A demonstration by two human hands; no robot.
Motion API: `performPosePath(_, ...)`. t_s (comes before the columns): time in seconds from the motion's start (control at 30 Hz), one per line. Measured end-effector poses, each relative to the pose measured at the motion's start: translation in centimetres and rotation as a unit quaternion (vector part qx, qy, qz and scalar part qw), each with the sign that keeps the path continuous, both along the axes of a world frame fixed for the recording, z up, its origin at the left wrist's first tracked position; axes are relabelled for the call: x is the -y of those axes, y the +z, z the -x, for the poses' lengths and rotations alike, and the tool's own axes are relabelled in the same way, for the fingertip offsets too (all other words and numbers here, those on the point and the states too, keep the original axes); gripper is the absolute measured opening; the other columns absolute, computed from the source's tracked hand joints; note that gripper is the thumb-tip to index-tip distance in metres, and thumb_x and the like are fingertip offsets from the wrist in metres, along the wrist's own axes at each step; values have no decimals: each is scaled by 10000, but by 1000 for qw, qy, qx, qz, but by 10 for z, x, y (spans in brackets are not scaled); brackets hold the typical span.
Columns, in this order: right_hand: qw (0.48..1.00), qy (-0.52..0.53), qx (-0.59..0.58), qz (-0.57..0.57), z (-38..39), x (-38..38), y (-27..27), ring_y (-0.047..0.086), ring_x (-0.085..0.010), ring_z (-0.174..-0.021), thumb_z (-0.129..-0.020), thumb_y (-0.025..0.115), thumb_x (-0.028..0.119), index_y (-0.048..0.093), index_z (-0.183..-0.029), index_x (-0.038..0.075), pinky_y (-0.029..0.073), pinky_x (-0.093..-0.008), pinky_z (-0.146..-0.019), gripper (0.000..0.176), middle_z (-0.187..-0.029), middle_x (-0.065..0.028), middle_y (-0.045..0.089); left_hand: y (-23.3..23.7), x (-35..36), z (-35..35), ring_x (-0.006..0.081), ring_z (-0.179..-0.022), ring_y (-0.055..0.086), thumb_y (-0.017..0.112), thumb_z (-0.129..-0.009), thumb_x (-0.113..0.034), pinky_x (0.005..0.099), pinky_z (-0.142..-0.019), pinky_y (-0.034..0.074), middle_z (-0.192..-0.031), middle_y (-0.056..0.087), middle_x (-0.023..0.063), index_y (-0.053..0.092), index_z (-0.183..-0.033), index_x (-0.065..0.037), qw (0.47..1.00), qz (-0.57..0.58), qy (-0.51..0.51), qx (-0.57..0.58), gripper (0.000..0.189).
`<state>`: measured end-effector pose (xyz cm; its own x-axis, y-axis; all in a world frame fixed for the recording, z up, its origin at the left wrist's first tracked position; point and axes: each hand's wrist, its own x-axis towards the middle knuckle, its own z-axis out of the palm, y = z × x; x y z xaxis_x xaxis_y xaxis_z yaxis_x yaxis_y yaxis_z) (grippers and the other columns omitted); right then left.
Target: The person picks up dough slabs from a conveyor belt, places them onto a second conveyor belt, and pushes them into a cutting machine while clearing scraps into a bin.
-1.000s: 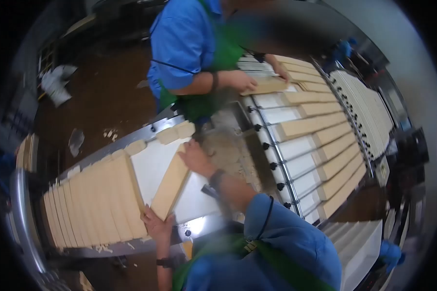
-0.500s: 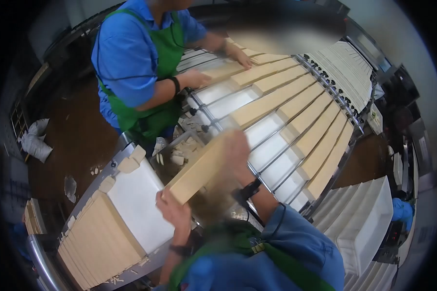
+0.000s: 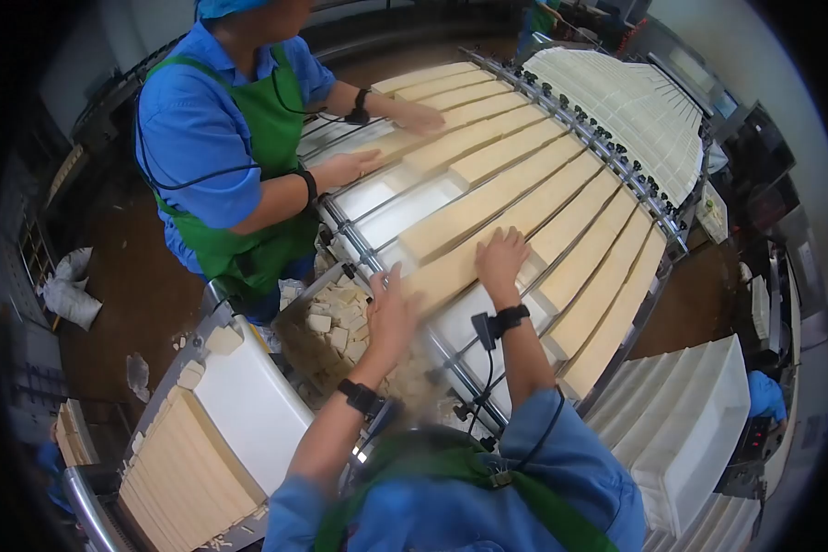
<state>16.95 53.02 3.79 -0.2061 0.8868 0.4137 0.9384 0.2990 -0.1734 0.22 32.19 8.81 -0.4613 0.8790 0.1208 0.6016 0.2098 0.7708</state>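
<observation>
A long pale block (image 3: 446,281) lies in one lane of the fanned conveyor, between metal guide rods. My left hand (image 3: 391,317) grips its near end, fingers on the side and top. On the block's top, farther along, rests my right hand (image 3: 502,262) with its fingers bent over the edge. Neighbouring lanes hold other long pale blocks (image 3: 478,210) over the white surface. A black strap with a small device circles each of my wrists.
Across the conveyor a co-worker (image 3: 221,138) in a green apron touches another block. Broken pieces (image 3: 340,317) fill a bin below the rail (image 3: 354,241). Stacked slabs (image 3: 189,469) lie at lower left, white trays (image 3: 681,414) at right.
The block in my hands has moved from over the bin onto the conveyor lane. Both my hands have moved up and forward with it. The co-worker's hands have shifted left.
</observation>
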Motion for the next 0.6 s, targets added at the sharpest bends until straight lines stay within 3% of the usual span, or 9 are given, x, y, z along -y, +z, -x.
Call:
performPosePath(0.07, 999, 17, 0, -37, 2, 19, -11, 423, -454, -1424, -956, 700, 368, 590, -1382, -31, 277, -665, -1173, 594, -1436, -285, 534, -7, -5, -5, 401, -1211, 609, 676, -992, -193, 539, -968, 503, -1432, 481, 208, 448, -1570, -101, 1000, -3, 9, -24, 628)
performPosePath(0.13, 988, 137, -68, -24, 8, 44, -28, 408, -477, -1434, -967, 698, 385, 540, -1463, -26, 258, -664, -1193, 663, -1501, -299, 483, -9, -6, -6, 398, -1235, 604, 631, -991, -145, 526, -977, 494, -1435, 486, 192, 457, -1564, -109, 999, -6, 19, -47, 600)
performPosePath(0.2, 950, 253, -181, 19, 20, 72, -40, 391, -483, -1449, -975, 693, 405, 514, -1523, 15, 222, -684, -1206, 696, -1535, -284, 459, -9, 0, -2, 416, -1250, 591, 581, -984, -79, 518, -1009, 489, -1425, 491, 192, 458, -1563, -118, 999, -42, 3, 8, 593)
performPosePath(0.3, 931, 315, -162, 85, 33, 128, 0, 380, -473, -1466, -982, 692, 399, 507, -1554, 72, 189, -700, -1218, 684, -1552, -265, 442, -6, 10, 7, 425, -1281, 570, 545, -951, 10, 505, -1047, 480, -1430, 486, 196, 463, -1557, -112, 997, -60, -35, 23, 624)
performPosePath(0.43, 948, 291, -121, 43, 42, 139, 6, 405, -411, -1488, -902, 754, 323, 512, -1574, 152, 197, -703, -1226, 735, -1577, -217, 450, -11, 24, 16, 423, -1304, 564, 470, -959, 81, 481, -1067, 491, -1447, 491, 196, 471, -1551, -113, 994, -94, -49, 32, 623)
performPosePath(0.47, 948, 291, -123, 41, 44, 138, 6, 405, -411, -1488, -902, 754, 323, 512, -1574, 152, 197, -703, -1226, 735, -1577, -217, 450, -24, 31, 19, 421, -1336, 543, 465, -958, 84, 472, -1089, 476, -1467, 482, 195, 472, -1544, -110, 994, -112, -4, 17, 617)
performPosePath(0.53, 928, 363, -17, -85, 46, 136, -3, 475, -358, -1448, -828, 788, 269, 669, -1422, 192, 215, -705, -1224, 612, -1520, -176, 531, -32, 53, 18, 419, -1368, 522, 460, -957, 87, 464, -1111, 462, -1487, 473, 194, 474, -1536, -106, 991, -128, 38, 2, 611)
performPosePath(0.57, 928, 361, -19, -87, 48, 134, -6, 475, -358, -1448, -828, 788, 269, 669, -1422, 192, 215, -705, -1224, 612, -1520, -176, 531, -28, 68, 16, 416, -1390, 504, 480, -957, 73, 460, -1130, 446, -1491, 472, 195, 492, -1516, -93, 991, -98, 92, 25, 583)
performPosePath(0.6, 921, 376, -31, -99, 50, 133, -10, 500, -340, -1427, -811, 792, 241, 726, -1308, 199, 221, -706, -1225, 503, -1481, -160, 568, -27, 83, 14, 412, -1412, 486, 501, -957, 59, 455, -1149, 430, -1495, 472, 195, 511, -1495, -81, 986, -66, 144, 49, 556)
